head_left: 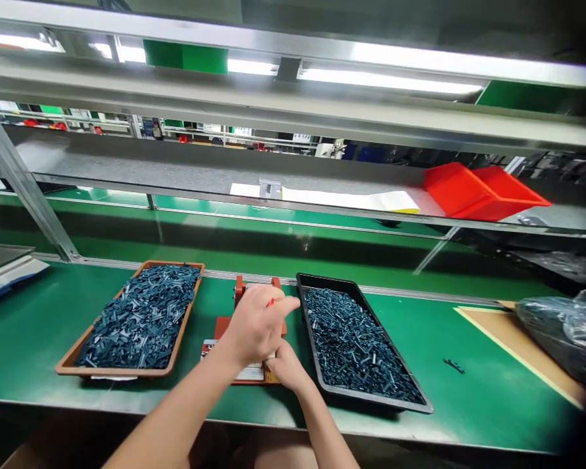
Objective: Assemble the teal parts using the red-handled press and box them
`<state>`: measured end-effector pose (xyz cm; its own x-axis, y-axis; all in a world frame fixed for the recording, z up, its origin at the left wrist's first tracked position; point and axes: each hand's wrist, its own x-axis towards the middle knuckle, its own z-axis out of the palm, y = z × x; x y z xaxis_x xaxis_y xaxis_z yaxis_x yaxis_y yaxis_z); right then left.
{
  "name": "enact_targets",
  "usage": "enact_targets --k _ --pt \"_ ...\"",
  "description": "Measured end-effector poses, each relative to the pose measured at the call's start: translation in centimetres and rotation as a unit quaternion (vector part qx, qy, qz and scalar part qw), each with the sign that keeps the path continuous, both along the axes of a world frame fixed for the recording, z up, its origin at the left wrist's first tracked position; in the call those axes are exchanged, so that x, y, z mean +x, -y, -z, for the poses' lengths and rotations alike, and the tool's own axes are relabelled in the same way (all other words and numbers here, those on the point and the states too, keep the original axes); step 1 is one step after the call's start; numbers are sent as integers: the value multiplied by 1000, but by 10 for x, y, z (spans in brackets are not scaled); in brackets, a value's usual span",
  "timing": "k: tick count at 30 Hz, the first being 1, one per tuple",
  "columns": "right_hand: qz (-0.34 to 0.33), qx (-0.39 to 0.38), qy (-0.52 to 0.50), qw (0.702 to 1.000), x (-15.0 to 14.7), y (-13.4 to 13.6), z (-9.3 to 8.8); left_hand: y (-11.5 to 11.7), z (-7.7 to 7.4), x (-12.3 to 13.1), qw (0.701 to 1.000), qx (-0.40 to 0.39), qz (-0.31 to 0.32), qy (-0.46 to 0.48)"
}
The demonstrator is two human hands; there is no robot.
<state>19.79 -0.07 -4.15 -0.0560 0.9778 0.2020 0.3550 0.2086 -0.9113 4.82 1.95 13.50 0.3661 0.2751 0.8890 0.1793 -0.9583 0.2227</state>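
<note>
The workbench (420, 339) is carrying all items in one row. A bench fixture (227, 329) is standing at centre, between two trays, with the left hand (256, 326) positioned over it and the right hand (286, 368) just in front of it. The left tray (122, 372) and the right tray (322, 281) are each holding a heap of small parts (141, 319). A loose part (454, 366) is lying right of the right tray. Further right, a plastic bag (557, 332) is resting on a cardboard sheet (488, 332). A flat device (4, 273) is lying at the far left. Behind, a shelf (127, 156) is supporting bins (456, 189) and paper (332, 198).
</note>
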Motion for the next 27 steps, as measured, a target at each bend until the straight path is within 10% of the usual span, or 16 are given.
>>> enact_targets --k 7,10,15,18,23,27 --pt "54 -4 55 997 -3 5 12 -45 -43 8 964 -263 33 -6" --pt "83 49 76 992 -7 13 13 -29 -8 -7 970 -241 -41 21" --pt "51 93 104 989 -13 20 12 -7 120 -67 925 -290 -227 95" --pt "63 70 114 989 -15 18 12 -1 175 -96 914 -363 -181 9" --pt "75 14 135 988 -15 14 16 2 186 -103 876 -472 -81 49" --pt "86 6 138 987 -17 16 16 -2 175 -98 791 -580 -7 193"
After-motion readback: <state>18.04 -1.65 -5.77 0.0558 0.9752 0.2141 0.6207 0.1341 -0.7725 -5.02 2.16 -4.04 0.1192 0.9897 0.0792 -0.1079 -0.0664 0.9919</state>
